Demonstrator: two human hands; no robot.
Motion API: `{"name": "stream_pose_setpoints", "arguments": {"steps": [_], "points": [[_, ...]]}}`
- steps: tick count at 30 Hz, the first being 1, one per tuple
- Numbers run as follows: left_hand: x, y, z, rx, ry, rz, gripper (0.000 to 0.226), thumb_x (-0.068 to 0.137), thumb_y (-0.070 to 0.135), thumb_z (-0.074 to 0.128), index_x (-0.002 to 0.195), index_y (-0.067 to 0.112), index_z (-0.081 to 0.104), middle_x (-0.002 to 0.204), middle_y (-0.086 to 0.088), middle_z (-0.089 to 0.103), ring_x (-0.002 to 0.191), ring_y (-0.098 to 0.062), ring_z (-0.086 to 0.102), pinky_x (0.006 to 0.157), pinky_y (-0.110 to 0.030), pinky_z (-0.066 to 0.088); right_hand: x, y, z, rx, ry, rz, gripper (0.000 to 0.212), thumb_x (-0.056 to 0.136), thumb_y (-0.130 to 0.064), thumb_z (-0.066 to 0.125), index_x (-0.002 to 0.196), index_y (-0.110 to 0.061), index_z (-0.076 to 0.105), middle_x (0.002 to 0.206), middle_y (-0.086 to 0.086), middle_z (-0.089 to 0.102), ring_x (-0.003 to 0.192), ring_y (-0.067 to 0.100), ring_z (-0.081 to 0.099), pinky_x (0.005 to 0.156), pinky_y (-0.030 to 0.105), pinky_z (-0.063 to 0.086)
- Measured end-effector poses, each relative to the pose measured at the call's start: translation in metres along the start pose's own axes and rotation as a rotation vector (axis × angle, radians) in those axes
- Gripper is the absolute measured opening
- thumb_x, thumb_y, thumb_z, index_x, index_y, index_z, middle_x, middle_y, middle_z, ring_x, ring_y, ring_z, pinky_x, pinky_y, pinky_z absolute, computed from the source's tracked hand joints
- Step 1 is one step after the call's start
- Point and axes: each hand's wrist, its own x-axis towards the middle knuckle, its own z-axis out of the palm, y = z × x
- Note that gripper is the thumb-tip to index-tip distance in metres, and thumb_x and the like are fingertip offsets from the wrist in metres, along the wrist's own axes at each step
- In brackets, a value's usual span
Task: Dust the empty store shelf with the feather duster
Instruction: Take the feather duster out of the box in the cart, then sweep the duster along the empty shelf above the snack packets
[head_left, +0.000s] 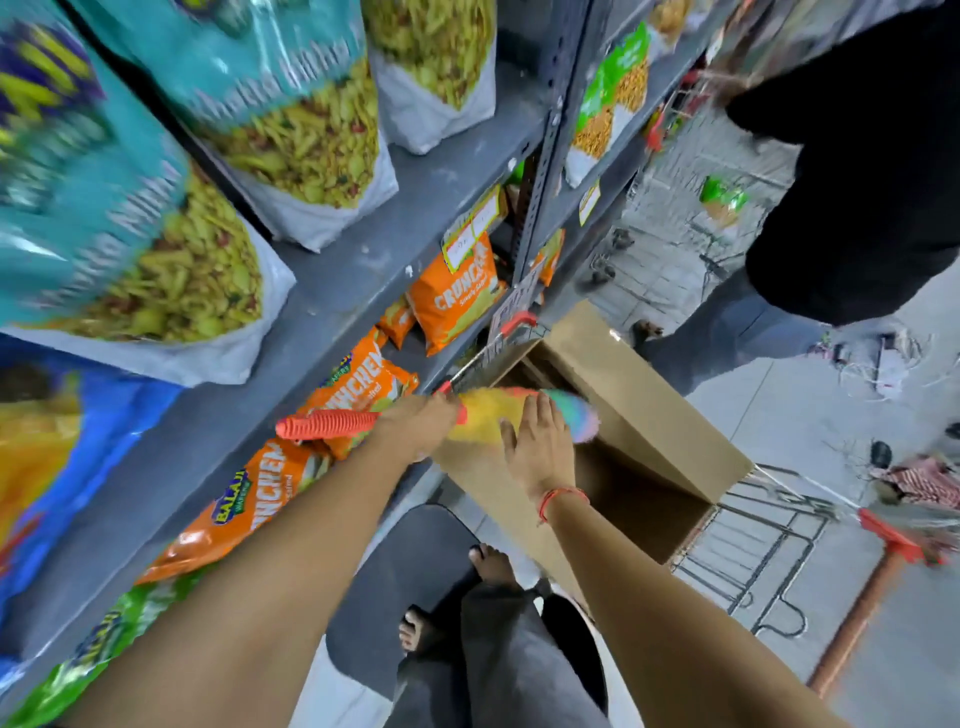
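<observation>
- Left hand (421, 426) fingers grip the feather duster (488, 415) near its orange handle.
- Right hand (537, 447) fingers lie spread on its fluffy head, at 3 o'clock of the left hand, above the cardboard box (639, 405).

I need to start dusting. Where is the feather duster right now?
In the head view's centre, the feather duster is held by the left hand and right hand over the cardboard box, beside the shelf.

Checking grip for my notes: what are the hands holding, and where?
The left hand grips the feather duster where handle meets head; the right hand rests on its fluffy head.
</observation>
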Motion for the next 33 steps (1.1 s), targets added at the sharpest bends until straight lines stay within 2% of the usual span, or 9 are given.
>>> {"name": "stream_pose_setpoints", "arguments": {"steps": [3, 7, 9, 13, 18, 22, 27, 31, 33], "points": [[-0.033, 0.004, -0.038, -0.242, 0.003, -0.118, 0.027, 0.089, 0.016, 0.052, 0.112, 0.017, 0.066, 0.115, -0.016, 0.066, 0.108, -0.037, 0.062, 0.083, -0.039, 0.049, -0.011, -0.016, -0.038, 0.095, 0.154, -0.005, 0.057, 0.1, -0.035, 0.034, 0.141, 0.004, 0.027, 0.151, 0.023, 0.028, 0.14, 0.031, 0.024, 0.118, 0.038, 0.017], [-0.07, 0.016, -0.088, -0.125, 0.057, -0.068, 0.021, 0.09, 0.015, 0.053, 0.102, 0.021, 0.069, 0.11, -0.011, 0.068, 0.102, -0.034, 0.064, 0.076, -0.036, 0.049, -0.023, -0.037, -0.088, 0.148, 0.28, -0.029, 0.053, 0.099, -0.036, 0.036, 0.134, 0.004, 0.037, 0.139, 0.023, 0.044, 0.127, 0.034, 0.039, 0.111, 0.043, 0.03], [-0.087, 0.018, -0.112, -0.048, 0.116, -0.04, 0.02, 0.091, 0.015, 0.052, 0.103, 0.017, 0.068, 0.111, -0.013, 0.066, 0.102, -0.035, 0.064, 0.073, -0.037, 0.049, -0.03, -0.048, -0.114, 0.158, 0.327, -0.062, 0.053, 0.099, -0.035, 0.036, 0.134, 0.005, 0.037, 0.138, 0.024, 0.044, 0.127, 0.035, 0.04, 0.111, 0.043, 0.031], [-0.123, 0.013, -0.164, -0.051, 0.217, -0.013, 0.03, 0.09, 0.029, 0.053, 0.113, 0.013, 0.063, 0.117, -0.013, 0.064, 0.106, -0.036, 0.062, 0.083, -0.045, 0.053, -0.038, -0.067, -0.165, 0.177, 0.399, -0.093, 0.054, 0.1, -0.036, 0.035, 0.136, 0.005, 0.035, 0.148, 0.025, 0.033, 0.135, 0.035, 0.031, 0.115, 0.042, 0.025], [-0.174, 0.014, -0.218, -0.207, 0.368, 0.005, 0.033, 0.091, 0.031, 0.053, 0.117, 0.014, 0.065, 0.106, -0.015, 0.068, 0.097, -0.034, 0.064, 0.078, -0.04, 0.052, -0.053, -0.089, -0.235, 0.247, 0.544, -0.174, 0.047, 0.1, -0.035, 0.034, 0.114, 0.004, 0.055, 0.122, 0.028, 0.055, 0.116, 0.042, 0.047, 0.098, 0.049, 0.04], [-0.217, 0.011, -0.249, -0.309, 0.565, -0.012, 0.02, 0.092, 0.027, 0.051, 0.089, 0.013, 0.065, 0.092, -0.014, 0.068, 0.08, -0.031, 0.063, 0.066, -0.035, 0.047, -0.064, -0.113, -0.306, 0.336, 0.73, -0.211, 0.05, 0.1, -0.036, 0.034, 0.106, 0.005, 0.06, 0.113, 0.03, 0.06, 0.111, 0.041, 0.051, 0.093, 0.048, 0.044], [-0.28, 0.008, -0.287, -0.387, 0.832, -0.023, 0.026, 0.09, 0.032, 0.054, 0.112, 0.027, 0.068, 0.099, -0.014, 0.07, 0.091, -0.033, 0.065, 0.071, -0.035, 0.048, -0.086, -0.145, -0.386, 0.457, 0.985, -0.309, 0.051, 0.1, -0.035, 0.036, 0.095, 0.009, 0.061, 0.102, 0.032, 0.063, 0.097, 0.042, 0.056, 0.083, 0.048, 0.043], [-0.333, 0.011, -0.319, -0.478, 0.949, 0.014, 0.027, 0.09, 0.035, 0.055, 0.113, 0.031, 0.068, 0.093, -0.007, 0.07, 0.088, -0.031, 0.064, 0.079, -0.042, 0.053, -0.117, -0.173, -0.429, 0.5, 1.157, -0.304, 0.052, 0.099, -0.038, 0.035, 0.1, 0.005, 0.064, 0.108, 0.028, 0.064, 0.102, 0.04, 0.057, 0.087, 0.046, 0.042], [-0.357, 0.009, -0.329, -0.469, 1.013, -0.005, 0.027, 0.091, 0.036, 0.052, 0.113, 0.035, 0.067, 0.091, -0.002, 0.068, 0.088, -0.028, 0.064, 0.08, -0.043, 0.054, -0.132, -0.19, -0.447, 0.57, 1.234, -0.375, 0.05, 0.099, -0.036, 0.038, 0.097, 0.006, 0.065, 0.106, 0.028, 0.064, 0.101, 0.04, 0.057, 0.087, 0.046, 0.041]]}}
